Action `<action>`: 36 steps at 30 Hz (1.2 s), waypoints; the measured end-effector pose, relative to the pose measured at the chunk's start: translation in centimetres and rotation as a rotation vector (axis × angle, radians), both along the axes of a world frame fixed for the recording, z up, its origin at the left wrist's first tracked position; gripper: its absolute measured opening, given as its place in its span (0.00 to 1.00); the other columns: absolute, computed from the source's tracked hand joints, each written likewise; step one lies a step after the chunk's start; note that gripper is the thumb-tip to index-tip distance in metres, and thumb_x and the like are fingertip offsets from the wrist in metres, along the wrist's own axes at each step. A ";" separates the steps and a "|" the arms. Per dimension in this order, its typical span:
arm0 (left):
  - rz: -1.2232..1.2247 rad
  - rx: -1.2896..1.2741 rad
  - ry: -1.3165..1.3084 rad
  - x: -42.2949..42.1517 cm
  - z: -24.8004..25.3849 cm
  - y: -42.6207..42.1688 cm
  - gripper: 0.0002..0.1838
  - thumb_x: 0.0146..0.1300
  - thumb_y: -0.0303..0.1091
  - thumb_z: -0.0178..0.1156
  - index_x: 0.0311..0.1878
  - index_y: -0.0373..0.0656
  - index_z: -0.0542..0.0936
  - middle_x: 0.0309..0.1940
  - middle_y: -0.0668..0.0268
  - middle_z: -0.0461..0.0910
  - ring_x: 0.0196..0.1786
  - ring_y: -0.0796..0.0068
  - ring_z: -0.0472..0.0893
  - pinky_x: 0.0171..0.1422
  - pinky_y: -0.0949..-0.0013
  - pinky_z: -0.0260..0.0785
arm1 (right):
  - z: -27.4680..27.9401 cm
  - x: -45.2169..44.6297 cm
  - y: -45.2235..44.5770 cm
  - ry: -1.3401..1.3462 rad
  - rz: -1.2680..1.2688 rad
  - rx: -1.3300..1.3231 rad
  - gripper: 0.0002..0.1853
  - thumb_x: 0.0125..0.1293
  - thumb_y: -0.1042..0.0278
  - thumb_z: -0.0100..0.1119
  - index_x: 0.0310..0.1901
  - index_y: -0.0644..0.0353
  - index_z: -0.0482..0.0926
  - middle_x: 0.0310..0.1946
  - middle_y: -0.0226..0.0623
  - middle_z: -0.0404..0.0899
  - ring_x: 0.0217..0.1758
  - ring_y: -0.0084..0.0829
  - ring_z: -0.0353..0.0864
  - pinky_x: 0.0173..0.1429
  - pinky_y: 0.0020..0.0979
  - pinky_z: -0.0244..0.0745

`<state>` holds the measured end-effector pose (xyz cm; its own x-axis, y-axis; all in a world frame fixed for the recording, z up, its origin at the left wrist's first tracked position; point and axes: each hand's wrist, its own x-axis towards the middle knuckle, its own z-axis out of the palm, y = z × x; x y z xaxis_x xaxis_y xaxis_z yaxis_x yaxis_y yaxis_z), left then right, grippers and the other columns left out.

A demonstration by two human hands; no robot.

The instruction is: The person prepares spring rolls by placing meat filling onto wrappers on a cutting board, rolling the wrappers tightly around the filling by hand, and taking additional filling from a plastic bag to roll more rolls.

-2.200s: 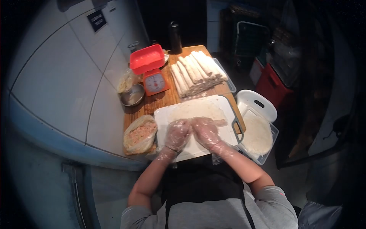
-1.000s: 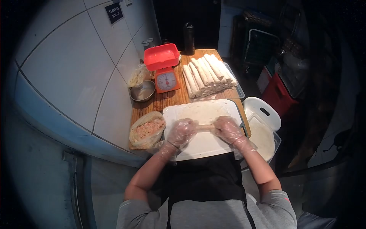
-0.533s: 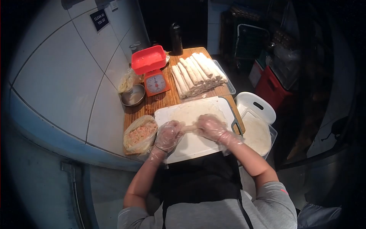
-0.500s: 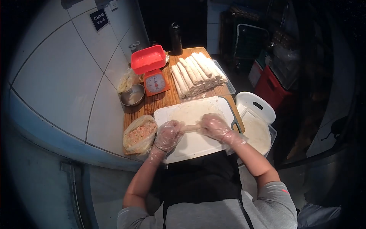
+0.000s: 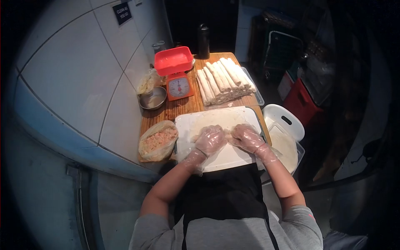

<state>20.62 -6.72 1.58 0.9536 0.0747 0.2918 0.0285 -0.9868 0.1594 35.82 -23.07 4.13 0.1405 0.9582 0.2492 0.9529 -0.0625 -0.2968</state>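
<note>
Both of my hands wear clear plastic gloves and are over a white cutting board. My left hand is curled closed over an uncooked spring roll, most of which is hidden under the fingers. Close beside it, my right hand grips the same roll from the other side. A thin pale wrapper lies flat on the board beyond my knuckles. Left of the board, an open plastic bag holds pinkish minced filling.
Finished rolls are stacked at the table's far right. An orange kitchen scale with a red tray stands left of them, near a metal bowl and a black bottle. Round wrappers sit in a container at right.
My hands have come closer together over the roll, the left one shifting right and covering more of it. The whole view has shifted slightly.
</note>
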 end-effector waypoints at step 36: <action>-0.137 -0.303 -0.206 -5.9 5.0 1.5 0.21 0.67 0.29 0.58 0.62 0.36 0.76 0.59 0.48 0.77 0.65 0.46 0.74 0.71 0.56 0.67 | -2.1 -0.7 7.4 0.006 0.211 0.179 0.09 0.62 0.65 0.63 0.42 0.57 0.83 0.41 0.40 0.81 0.45 0.46 0.80 0.50 0.44 0.76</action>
